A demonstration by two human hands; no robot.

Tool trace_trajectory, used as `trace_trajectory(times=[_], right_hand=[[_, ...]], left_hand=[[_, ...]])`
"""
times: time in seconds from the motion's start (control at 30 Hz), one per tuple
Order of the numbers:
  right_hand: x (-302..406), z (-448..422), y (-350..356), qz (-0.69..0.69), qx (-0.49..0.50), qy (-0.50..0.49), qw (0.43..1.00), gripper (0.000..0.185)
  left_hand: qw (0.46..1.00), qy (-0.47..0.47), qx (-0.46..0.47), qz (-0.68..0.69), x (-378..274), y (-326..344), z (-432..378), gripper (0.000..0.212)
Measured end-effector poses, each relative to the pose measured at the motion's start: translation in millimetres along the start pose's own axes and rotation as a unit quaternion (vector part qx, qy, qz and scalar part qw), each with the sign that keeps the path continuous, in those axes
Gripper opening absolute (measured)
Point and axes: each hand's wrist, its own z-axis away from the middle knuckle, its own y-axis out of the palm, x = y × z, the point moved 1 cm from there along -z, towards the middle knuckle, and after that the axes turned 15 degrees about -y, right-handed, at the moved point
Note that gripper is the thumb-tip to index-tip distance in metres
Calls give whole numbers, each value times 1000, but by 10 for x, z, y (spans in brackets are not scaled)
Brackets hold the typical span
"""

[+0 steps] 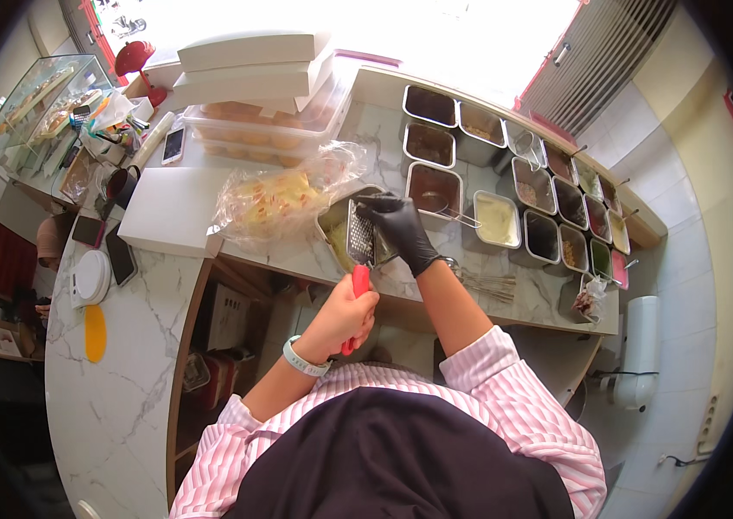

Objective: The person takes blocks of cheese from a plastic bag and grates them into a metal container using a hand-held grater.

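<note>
My bare left hand (342, 314) grips the red handle of a metal hand grater (361, 237). The grater's perforated face rests over a metal container (322, 227), in which pale yellow shreds (338, 245) show. My right hand (403, 230), in a black glove, is at the grater's far end with its fingers bent down against it. Whitish bits lie by those fingertips; whether they pinch a piece of food is hidden by the glove. Just left of the container lies a clear plastic bag (275, 198) with a yellow, red-marked wrapper inside.
Several metal tubs of toppings (498, 217) stand to the right, one with a wire-handled sieve (434, 201). Thin sticks (489, 285) lie near the counter's front edge. At left are a white box (168, 211), plastic trays of round food (262, 133), phones (121, 256) and a kitchen scale (90, 277).
</note>
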Motion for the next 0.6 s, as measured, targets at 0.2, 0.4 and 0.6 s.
trace_trajectory(times=[0.2,0.4,0.6], right_hand=[[482,459,226,148,85,-112,979,21],[148,10,46,4,8,32,999,20],[406,309,198,31,96,-72,992,17]], left_hand=[[1000,11,20,21,-108,-136,-25,14],[1000,5,-3,16,-63,32,-7,14],[999,-1,9,36,-130,-131,-53,15]])
